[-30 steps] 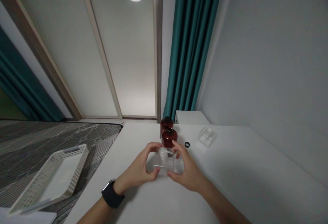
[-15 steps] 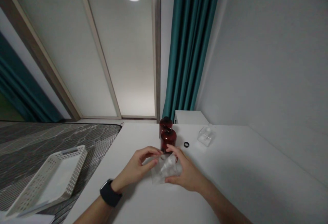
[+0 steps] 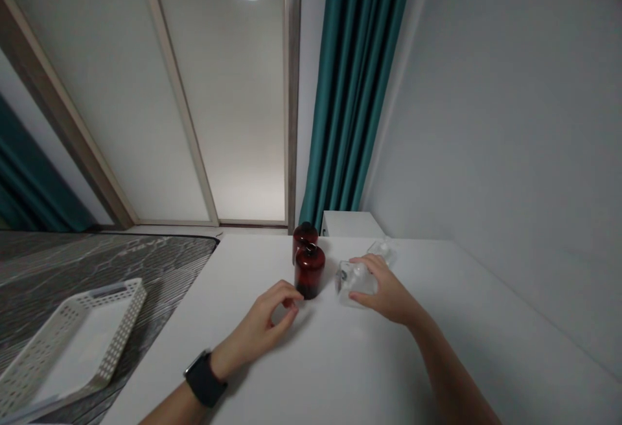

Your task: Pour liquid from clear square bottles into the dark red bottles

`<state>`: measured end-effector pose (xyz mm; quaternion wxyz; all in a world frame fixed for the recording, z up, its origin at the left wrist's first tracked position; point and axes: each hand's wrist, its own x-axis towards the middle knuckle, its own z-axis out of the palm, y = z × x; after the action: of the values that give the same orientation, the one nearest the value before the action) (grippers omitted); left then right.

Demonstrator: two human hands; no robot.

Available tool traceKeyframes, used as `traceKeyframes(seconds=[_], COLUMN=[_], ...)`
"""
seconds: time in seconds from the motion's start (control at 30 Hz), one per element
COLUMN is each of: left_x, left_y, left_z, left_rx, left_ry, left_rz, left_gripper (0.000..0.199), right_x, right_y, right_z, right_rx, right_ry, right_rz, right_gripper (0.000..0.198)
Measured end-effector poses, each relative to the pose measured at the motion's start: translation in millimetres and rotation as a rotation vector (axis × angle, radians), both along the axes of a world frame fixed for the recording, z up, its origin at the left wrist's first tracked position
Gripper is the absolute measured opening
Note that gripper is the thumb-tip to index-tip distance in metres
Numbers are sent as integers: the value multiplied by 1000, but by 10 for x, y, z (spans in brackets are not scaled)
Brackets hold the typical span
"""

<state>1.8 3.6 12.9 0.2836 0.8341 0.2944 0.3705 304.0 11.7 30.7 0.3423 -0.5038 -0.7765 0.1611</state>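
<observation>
My right hand has its thumb and fingers around a clear, crinkled plastic bag at the middle of the white table. A small black ring shows at the bag's left end, seen through the plastic. Empty and loosely curled, my left hand has its thumb apart from the fingers, and a dark watch is on that wrist. Just beyond its fingertips stands a dark red-brown bottle with a dark top. A second such bottle is right behind it.
Behind my right hand lies another clear plastic piece, partly covered. A white perforated basket is at the lower left, beyond the table's left edge. The white table meets a wall on the right. A white cabinet stands past the far edge.
My right hand has carried the plastic bag rightward, away from the bottles and over the black ring. My left hand has come off the bag and stays near the front bottle.
</observation>
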Motion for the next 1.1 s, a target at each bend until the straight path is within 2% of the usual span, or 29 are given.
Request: traceKeyframes(seconds=[0.23,0.3,0.4,0.47,0.63,0.73,0.83,0.9,0.93,1.0,1.1], left_x=[1,5,8,7,-2,0,0,-2,-3,-3,3], left_y=[-2,-4,-8,-11,-7,-6,-15,-21,-23,-23,-19], left_z=[-2,-2,-2,-1,-3,-2,3,4,3,1,2], left_rx=[29,26,33,38,48,52,46,48,54,70,96], left_ry=[41,43,42,45,50,56,66,74,76,76,73], left_rz=[-34,-37,-38,-39,-34,-33,-32,-31,-32,-32,-23], left_gripper=[16,15,15,15,15,15,16,17,17,16,17], right_x=[408,461,488,485,507,525,436,282,178,-55,-369], right_y=[125,145,159,155,148,162,150,110,83,26,-19], right_z=[-147,-188,-222,-222,-223,-225,-172,-122,-106,-111,-243], right_rx=[-8,-47,-114,-132,-117,-63,146,341,400,387,184], right_ry=[-108,-93,-52,-54,-93,-92,-41,35,76,133,177], right_rz=[-112,-143,-202,-221,-236,-234,-249,-297,-315,-259,-119], right_gripper=[47,56,82,93,93,91,66,43,38,38,55])
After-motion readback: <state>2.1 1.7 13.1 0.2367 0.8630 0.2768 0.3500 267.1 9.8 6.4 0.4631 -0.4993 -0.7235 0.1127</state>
